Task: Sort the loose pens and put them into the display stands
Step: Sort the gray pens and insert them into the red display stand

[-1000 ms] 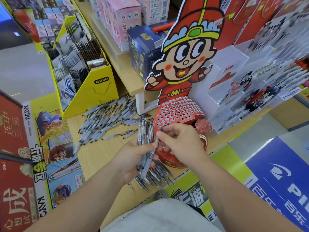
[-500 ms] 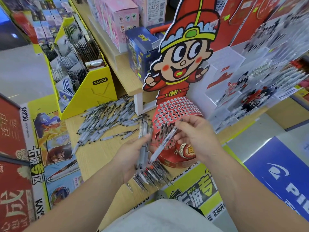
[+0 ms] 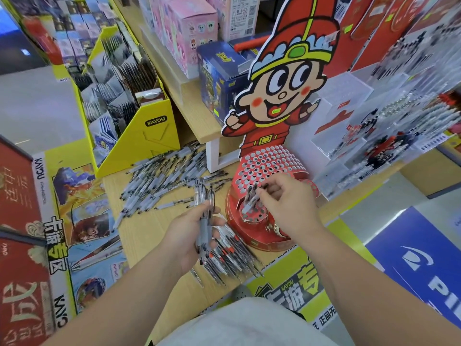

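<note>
My left hand grips a bundle of grey pens, tips pointing down, over the wooden counter. My right hand pinches a single grey pen and holds it slanted with its lower end at a hole in the front tier of the red display stand, which has many round holes and a cartoon figure cut-out behind it. A couple of pens stand in that tier beside it. Loose pens lie in a heap on the counter to the left. More pens lie below my left hand.
A yellow card display box stands at the back left. A wooden shelf carries pink and blue boxes. Clear acrylic pen racks fill the right side. Printed boards lie along the counter's left and front edges.
My right hand pulled one pen out of the bundle in my left hand and carried it right and forward to the red stand. The left hand kept its bundle.
</note>
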Available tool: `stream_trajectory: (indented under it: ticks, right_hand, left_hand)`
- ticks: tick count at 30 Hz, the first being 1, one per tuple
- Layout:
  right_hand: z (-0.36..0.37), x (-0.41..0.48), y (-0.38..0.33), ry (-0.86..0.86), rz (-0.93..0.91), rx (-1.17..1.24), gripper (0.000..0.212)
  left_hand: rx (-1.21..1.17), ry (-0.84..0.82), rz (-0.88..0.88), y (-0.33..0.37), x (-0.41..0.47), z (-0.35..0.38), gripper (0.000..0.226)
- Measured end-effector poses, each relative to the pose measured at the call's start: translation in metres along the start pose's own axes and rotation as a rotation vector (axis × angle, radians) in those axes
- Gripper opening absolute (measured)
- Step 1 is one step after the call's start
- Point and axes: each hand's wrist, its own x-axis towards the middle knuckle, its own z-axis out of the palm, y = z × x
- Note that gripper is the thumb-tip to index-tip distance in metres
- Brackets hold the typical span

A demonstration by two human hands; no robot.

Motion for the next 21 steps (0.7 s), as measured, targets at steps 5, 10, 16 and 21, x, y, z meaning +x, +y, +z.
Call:
stream_trajectory:
  ticks: [5,10,16,21]
  right_hand:
    - [0.014,0.002,0.001,-0.058,-0.110,-0.157,0.006]
    - [0.017,0.010,-0.007,-0.081,-0.157,-0.290,0.009]
    - [0.018,0.011,-0.007,-0.084,-0.125,-0.292,0.010]
    - [0.021,0.012,-0.006,-0.112,-0.104,-0.308,0.011]
  left_hand:
    - [-0.082,-0.054,-0.007,-0.001,-0.002,-0.002,0.035]
    - [-0.122,-0.074,-0.020,-0.001,-0.002,-0.005,0.035]
    - [-0.133,-0.081,-0.016,-0.003,-0.001,-0.008,0.034]
    - [-0.146,-0.094,-0.018,-0.006,-0.002,-0.010,0.035]
